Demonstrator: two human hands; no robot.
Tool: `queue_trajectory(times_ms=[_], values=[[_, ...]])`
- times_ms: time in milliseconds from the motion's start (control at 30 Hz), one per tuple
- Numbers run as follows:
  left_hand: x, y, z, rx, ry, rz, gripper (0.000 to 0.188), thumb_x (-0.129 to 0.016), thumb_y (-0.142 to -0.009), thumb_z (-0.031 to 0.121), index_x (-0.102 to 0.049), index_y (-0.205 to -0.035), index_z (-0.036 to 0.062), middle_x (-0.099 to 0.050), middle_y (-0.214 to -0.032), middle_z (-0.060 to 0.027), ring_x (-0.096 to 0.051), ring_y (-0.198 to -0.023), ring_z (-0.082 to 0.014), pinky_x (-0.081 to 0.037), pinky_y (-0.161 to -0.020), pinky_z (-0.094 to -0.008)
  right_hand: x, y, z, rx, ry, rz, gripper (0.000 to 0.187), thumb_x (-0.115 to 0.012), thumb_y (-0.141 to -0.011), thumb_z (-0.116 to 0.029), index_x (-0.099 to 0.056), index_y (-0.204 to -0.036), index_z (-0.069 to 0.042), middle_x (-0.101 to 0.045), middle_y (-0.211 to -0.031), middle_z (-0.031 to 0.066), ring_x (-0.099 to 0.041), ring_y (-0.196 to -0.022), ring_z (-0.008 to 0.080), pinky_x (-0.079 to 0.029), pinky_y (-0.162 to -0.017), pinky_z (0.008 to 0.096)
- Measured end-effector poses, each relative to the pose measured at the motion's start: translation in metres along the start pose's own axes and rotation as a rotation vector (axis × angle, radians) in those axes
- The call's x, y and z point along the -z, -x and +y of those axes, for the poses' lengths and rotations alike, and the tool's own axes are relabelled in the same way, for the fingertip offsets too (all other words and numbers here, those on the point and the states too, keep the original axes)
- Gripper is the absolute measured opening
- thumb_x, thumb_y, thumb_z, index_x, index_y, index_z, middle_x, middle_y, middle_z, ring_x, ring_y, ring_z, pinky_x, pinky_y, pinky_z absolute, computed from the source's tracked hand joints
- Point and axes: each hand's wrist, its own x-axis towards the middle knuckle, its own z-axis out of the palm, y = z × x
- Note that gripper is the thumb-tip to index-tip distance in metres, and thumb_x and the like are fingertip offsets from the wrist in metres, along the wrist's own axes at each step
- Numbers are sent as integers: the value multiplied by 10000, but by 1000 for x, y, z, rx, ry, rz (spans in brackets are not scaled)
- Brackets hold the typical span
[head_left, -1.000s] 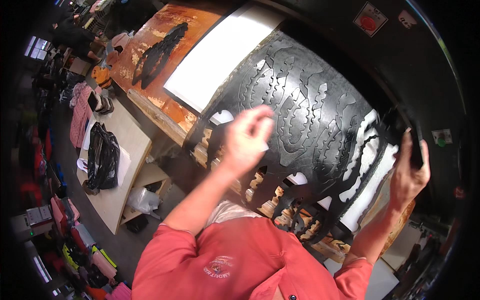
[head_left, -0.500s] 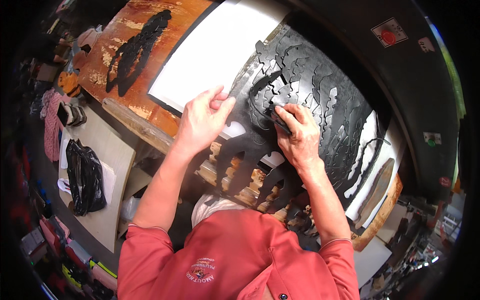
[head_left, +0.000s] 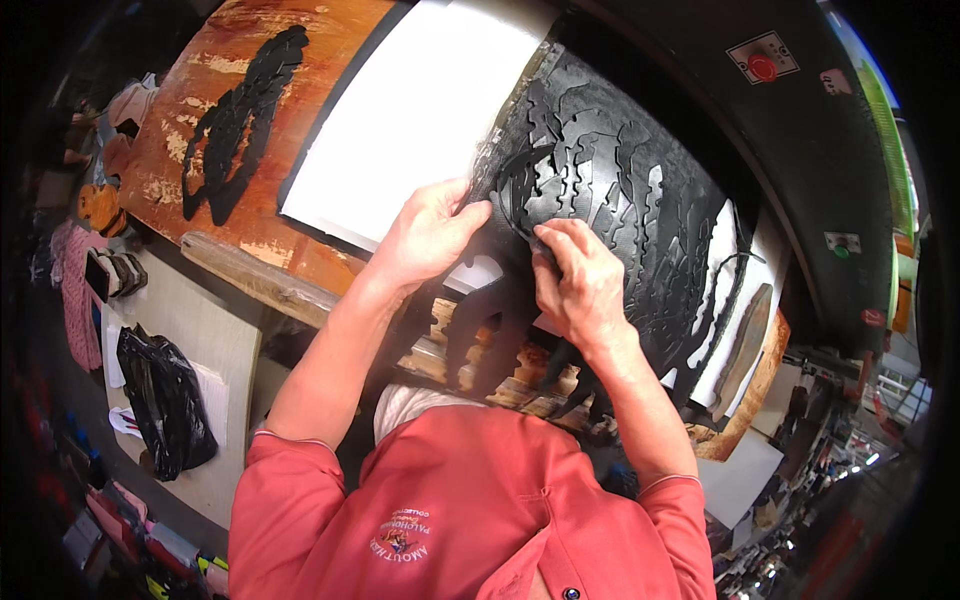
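A black sheet (head_left: 507, 305) of thin leather-like material, with shapes cut out of it, droops over the near edge of the table. My left hand (head_left: 430, 235) is closed at its left side, thumb and fingers pinching near the margin. To the right, my right hand (head_left: 585, 285) curls with thumb and fingertips pressed together on the dark material; its exact grip is partly hidden. Beyond my hands, black cut pieces (head_left: 650, 215) with notched edges lie close together on a dark board. A narrow curved black strip loops beside my right fingertips.
A white board (head_left: 385, 120) lies to the left of the cut pieces. Stacked black pieces (head_left: 245, 120) rest on the worn orange tabletop (head_left: 160, 160). A dark machine beam with a red button (head_left: 762, 67) stands at right. A black plastic bag (head_left: 165, 400) lies lower left.
My right hand has drawn slightly left and toward me. My left hand has shifted right to the edge of the black sheet. The whole view has turned slightly.
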Motion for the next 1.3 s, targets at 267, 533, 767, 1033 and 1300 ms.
queue_trajectory(times_ms=[267,533,767,1033,1300], values=[[-6,-5,-3,38,456,-159,281,-574,-1094,158,-694,-1271,-23,-745,-1188,-77,-695,-1068,-141,-549,-958,-298,2,1,-6,-78,33,-41,355,-885,-834,-148,-687,-1066,34,-705,-1026,181,-733,-883,341,-606,-762,398],[-21,11,14,-68,122,57,274,-560,-1099,164,-689,-1259,-17,-750,-1152,-77,-696,-1030,-133,-551,-928,-304,6,8,12,-322,-227,49,149,-759,-948,-80,-734,-1041,34,-719,-903,98,-672,-734,163,-530,-711,275],[-72,38,21,-274,-60,395,359,-690,-1027,103,-647,-1339,-68,-701,-1280,-152,-701,-1029,-190,-578,-909,-295,22,14,35,-720,-605,-58,247,-729,-1011,-233,-753,-1064,7,-716,-870,-3,-617,-834,95,-506,-780,284],[-102,1,-5,-440,-450,351,511,-801,-906,105,-650,-1378,-19,-708,-1210,-187,-744,-997,-245,-612,-842,-361,24,13,55,-705,-870,-123,244,-739,-1000,-273,-754,-1016,-31,-682,-917,-29,-563,-885,90,-457,-839,284],[-89,4,-14,-186,-30,403,198,-676,-990,67,-709,-1112,-85,-650,-763,-30,-543,-661,-50,-465,-584,-265,19,18,48,-907,-910,51,276,-746,-1009,-251,-766,-1092,11,-723,-972,-6,-600,-885,94,-477,-846,265]])
